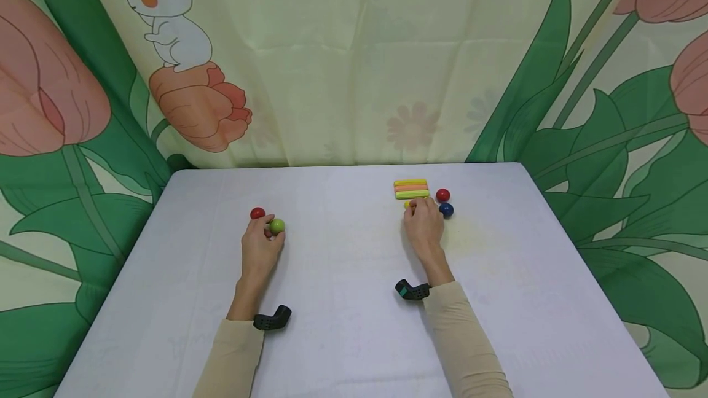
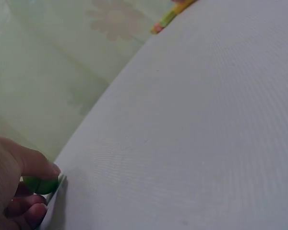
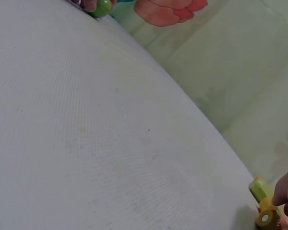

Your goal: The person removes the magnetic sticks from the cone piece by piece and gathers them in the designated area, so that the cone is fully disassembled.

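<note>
My left hand pinches a green ball between thumb and fingers, close over the table. A red ball lies just beyond those fingertips. In the left wrist view the green ball shows under the forefinger. My right hand has its fingertips down on a small yellow stick, mostly hidden under them; the right wrist view shows the finger on this yellow piece. Behind that hand lie yellow, pink and green sticks side by side. A blue ball sits right beside the fingers.
Another red ball rests behind the blue one, right of the sticks. A white cloth covers the table. The table's far edge runs close behind the sticks, before a printed curtain. Black cameras are strapped at both wrists.
</note>
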A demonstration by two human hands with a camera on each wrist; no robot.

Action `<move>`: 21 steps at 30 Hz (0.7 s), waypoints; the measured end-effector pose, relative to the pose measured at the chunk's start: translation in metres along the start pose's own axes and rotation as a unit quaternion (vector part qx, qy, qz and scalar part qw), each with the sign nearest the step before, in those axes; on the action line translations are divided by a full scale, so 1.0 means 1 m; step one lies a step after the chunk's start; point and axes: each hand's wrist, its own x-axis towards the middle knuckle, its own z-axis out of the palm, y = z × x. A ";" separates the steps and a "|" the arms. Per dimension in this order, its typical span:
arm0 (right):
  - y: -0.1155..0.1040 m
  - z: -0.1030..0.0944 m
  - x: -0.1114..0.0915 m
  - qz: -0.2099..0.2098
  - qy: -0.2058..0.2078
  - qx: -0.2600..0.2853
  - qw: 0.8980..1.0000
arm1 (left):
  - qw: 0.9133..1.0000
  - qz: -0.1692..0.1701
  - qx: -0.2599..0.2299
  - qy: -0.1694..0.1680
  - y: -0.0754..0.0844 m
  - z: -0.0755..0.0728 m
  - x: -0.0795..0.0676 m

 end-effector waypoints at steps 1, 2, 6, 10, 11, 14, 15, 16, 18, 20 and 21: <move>0.000 -0.001 0.000 0.001 0.001 0.001 1.000 | 1.000 -0.001 0.000 0.000 0.000 0.000 0.000; -0.001 -0.001 0.000 0.002 0.003 0.002 1.000 | 1.000 -0.002 0.001 0.000 0.000 0.000 0.000; -0.001 -0.004 0.000 0.005 0.009 0.007 1.000 | 1.000 -0.008 0.004 0.007 0.000 -0.002 0.001; 0.000 -0.007 0.002 0.005 0.009 0.011 1.000 | 1.000 -0.008 0.002 0.022 0.002 -0.004 0.002; -0.001 -0.008 0.002 0.003 0.009 0.014 1.000 | 1.000 -0.007 -0.002 0.027 0.003 -0.005 0.002; -0.002 -0.012 0.004 -0.011 0.010 0.032 0.999 | 0.999 0.003 -0.020 0.049 0.007 -0.008 0.003; -0.003 -0.014 0.004 -0.018 0.011 0.040 0.999 | 0.998 0.010 -0.025 0.056 0.010 -0.009 0.003; -0.004 -0.015 0.005 -0.027 0.014 0.049 0.998 | 0.998 0.019 -0.028 0.062 0.012 -0.009 0.003; -0.006 -0.019 0.004 -0.043 0.018 0.064 0.997 | 0.997 0.036 -0.034 0.065 0.016 -0.011 0.003; -0.009 -0.022 0.003 -0.059 0.018 0.073 0.995 | 0.996 0.052 -0.031 0.059 0.021 -0.012 0.002; -0.011 -0.024 0.002 -0.066 0.018 0.077 0.995 | 0.997 0.059 -0.028 0.053 0.024 -0.012 0.002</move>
